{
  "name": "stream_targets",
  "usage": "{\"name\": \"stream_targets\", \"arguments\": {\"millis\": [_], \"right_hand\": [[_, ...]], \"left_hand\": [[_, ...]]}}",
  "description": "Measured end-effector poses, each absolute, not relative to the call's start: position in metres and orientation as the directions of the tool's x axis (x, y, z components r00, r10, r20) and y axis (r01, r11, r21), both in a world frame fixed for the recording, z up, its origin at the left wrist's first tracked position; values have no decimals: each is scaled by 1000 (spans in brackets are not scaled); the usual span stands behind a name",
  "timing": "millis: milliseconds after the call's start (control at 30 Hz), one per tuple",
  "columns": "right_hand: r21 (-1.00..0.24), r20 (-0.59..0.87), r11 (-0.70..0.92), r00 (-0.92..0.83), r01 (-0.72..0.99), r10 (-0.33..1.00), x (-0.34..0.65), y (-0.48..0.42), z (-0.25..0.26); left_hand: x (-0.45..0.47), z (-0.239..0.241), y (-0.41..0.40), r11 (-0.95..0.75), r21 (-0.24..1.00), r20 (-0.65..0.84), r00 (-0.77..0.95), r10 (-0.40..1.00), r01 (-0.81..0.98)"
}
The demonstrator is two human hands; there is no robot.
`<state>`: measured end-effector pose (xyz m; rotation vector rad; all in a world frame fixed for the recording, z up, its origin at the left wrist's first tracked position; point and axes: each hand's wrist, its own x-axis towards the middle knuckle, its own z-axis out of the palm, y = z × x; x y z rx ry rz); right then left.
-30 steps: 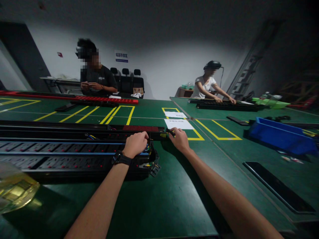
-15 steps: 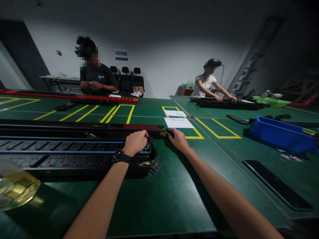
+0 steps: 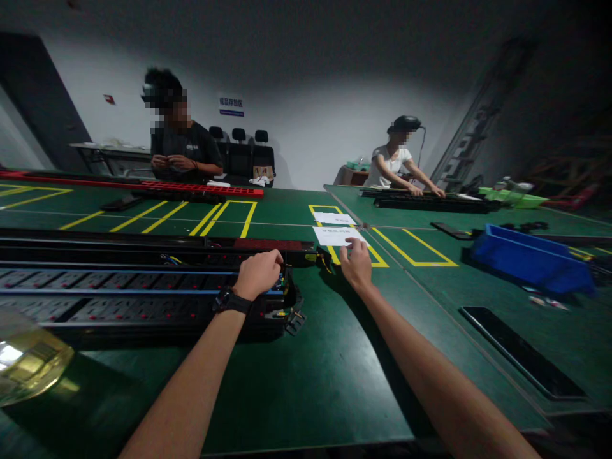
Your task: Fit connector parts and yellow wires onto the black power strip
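Observation:
Long black power strips (image 3: 119, 290) with rows of sockets lie across the green table (image 3: 296, 382) in front of me. My left hand (image 3: 258, 273), a black watch on its wrist, is closed over the open right end of the near strip, where coloured wires (image 3: 282, 306) show. My right hand (image 3: 356, 262) hovers just right of the far strip's end (image 3: 320, 257), fingers loosely curled, holding nothing I can see. A white paper sheet (image 3: 337, 236) lies just beyond its fingertips.
A blue bin (image 3: 530, 258) sits at the right, a flat black cover (image 3: 516, 350) nearer. A clear yellowish container (image 3: 26, 363) stands at the left edge. Two people work at the far side, one behind a red strip (image 3: 143, 185), one at another black strip (image 3: 430, 203).
My right hand has let go of the far strip's end and drawn a little right and up. My left hand has stayed on the near strip's end.

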<state>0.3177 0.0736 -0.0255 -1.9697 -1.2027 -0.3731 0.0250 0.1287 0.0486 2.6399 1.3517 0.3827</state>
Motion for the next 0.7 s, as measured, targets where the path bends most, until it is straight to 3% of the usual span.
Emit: {"name": "stream_targets", "arguments": {"millis": [200, 400, 533, 700], "right_hand": [[-164, 358, -444, 473, 881, 805, 329, 60, -23], [-56, 336, -443, 434, 895, 836, 319, 60, -20], [-71, 363, -460, 452, 885, 814, 318, 60, -21], [3, 357, -437, 407, 900, 841, 319, 59, -24]], "left_hand": [[25, 50, 128, -583, 248, 157, 562, 812, 773], [24, 50, 128, -581, 259, 156, 560, 814, 772], [25, 50, 127, -583, 260, 154, 563, 812, 770], [25, 51, 126, -571, 269, 141, 555, 820, 776]]}}
